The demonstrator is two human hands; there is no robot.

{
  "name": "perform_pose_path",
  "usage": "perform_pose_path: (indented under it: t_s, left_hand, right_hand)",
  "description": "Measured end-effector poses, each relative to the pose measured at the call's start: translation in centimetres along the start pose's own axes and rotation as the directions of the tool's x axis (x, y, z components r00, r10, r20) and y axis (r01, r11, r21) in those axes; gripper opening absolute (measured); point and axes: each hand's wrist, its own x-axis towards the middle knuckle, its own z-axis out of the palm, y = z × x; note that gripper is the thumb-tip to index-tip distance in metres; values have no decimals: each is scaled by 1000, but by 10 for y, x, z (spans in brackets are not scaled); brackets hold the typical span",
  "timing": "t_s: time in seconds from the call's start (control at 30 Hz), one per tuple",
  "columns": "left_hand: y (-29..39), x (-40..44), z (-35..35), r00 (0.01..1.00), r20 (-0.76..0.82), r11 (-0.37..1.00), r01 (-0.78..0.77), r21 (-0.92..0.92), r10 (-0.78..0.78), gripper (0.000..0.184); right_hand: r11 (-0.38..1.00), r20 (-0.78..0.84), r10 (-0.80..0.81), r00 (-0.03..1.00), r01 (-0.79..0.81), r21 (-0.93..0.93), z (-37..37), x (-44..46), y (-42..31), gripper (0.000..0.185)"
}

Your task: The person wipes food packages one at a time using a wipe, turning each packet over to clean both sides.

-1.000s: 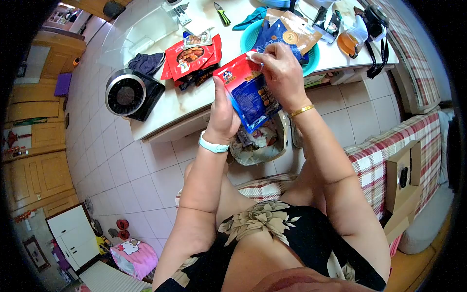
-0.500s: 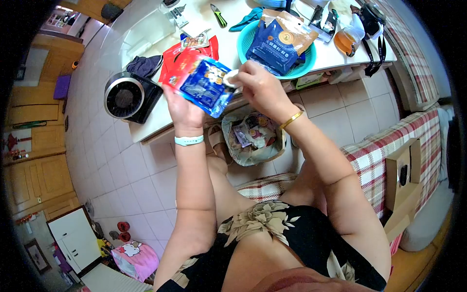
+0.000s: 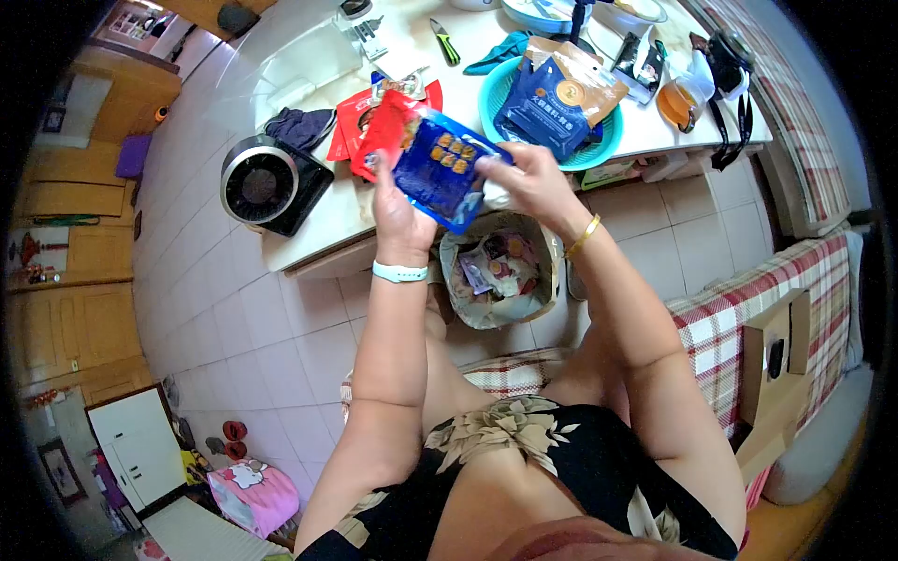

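Over the table's front edge I hold a shiny food packet [image 3: 440, 178], blue with pictures of golden pieces and red toward its left end. My left hand [image 3: 404, 222] grips its lower left side, thumb up along the red part. At the packet's right edge, my right hand [image 3: 543, 192] has its fingers closed on the blue side, slightly blurred. A small white wad [image 3: 496, 194], perhaps tissue, shows under those fingers. Red packets [image 3: 354, 122] lie on the table just behind. A turquoise basket [image 3: 606, 140] to the right holds a blue and brown pouch [image 3: 552, 110].
A black round-faced appliance [image 3: 267, 187] stands at the table's left corner beside a dark cloth [image 3: 301, 126]. Farther back lie a green-handled knife [image 3: 446, 45] and a teal cloth [image 3: 498, 54]. Below the edge, a lined bin [image 3: 500, 313] holds wrappers. An amber-filled jug [image 3: 675, 101] stands right.
The packet has turned, so a different blue face with golden pieces shows. My right hand has moved from holding the white wad above its corner onto its right edge. The view has shifted slightly.
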Motion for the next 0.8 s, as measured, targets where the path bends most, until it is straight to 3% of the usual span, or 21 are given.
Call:
perform_pose_path:
  t_s: [0.03,0.07,0.1,0.2,0.23,0.3,0.33,0.4,0.43,0.5,0.53,0.57,0.67,0.77,0.8]
  left_hand:
    - [-1,-3,6,997,63,999,48,7,-48,66]
    - [-10,3,1,1000,-11,998,13,59,-13,55]
    - [-17,-3,12,999,36,996,13,83,-16,48]
    - [-35,-14,28,973,150,936,117,331,-174,47]
    - [-37,-14,27,946,190,899,169,404,-263,47]
    - [-38,-14,26,930,210,865,174,471,-301,51]
    - [-39,-13,25,947,185,823,118,556,-261,50]
    - [-40,-8,21,977,132,748,37,663,-166,44]
    - [-41,-5,16,977,133,748,37,663,-166,44]
    - [-42,1,6,986,164,653,-119,748,-8,40]
    - [-42,3,5,985,165,643,-155,750,45,36]
    - [-40,4,3,985,168,642,-153,751,37,36]
    - [-34,11,-5,950,234,445,-304,842,206,30]
    - [-17,15,-6,940,169,347,-270,898,295,25]
    - [-13,27,-20,896,230,384,-379,842,379,23]
  right_hand:
    - [989,-83,-13,996,25,143,-2,2,4,36]
    - [972,-152,-2,988,38,233,-9,1,6,32]
    - [946,-219,18,976,55,321,-15,0,-4,28]
    - [959,-531,-140,836,249,139,-30,-1,-23,23]
    - [939,-586,-255,769,342,42,-34,-4,-28,21]
    - [886,-619,-462,635,305,-349,-47,-13,-38,19]
    - [886,-618,-462,636,305,-349,-56,-14,-41,19]
    - [509,-320,-796,513,282,-814,-70,-12,-43,26]
    - [508,-321,-797,512,281,-814,-71,-9,-40,26]
    - [522,-191,-626,756,223,-823,-68,1,-25,36]
    - [600,-216,-445,869,110,-792,-61,4,-16,39]
    - [532,-175,-320,931,24,-846,-58,6,-5,39]
    - [522,-111,-242,964,33,-852,-42,6,-3,32]
    - [584,-90,-319,944,120,-803,-29,1,-4,21]
    - [599,-88,-334,939,139,-789,-25,-1,-6,20]
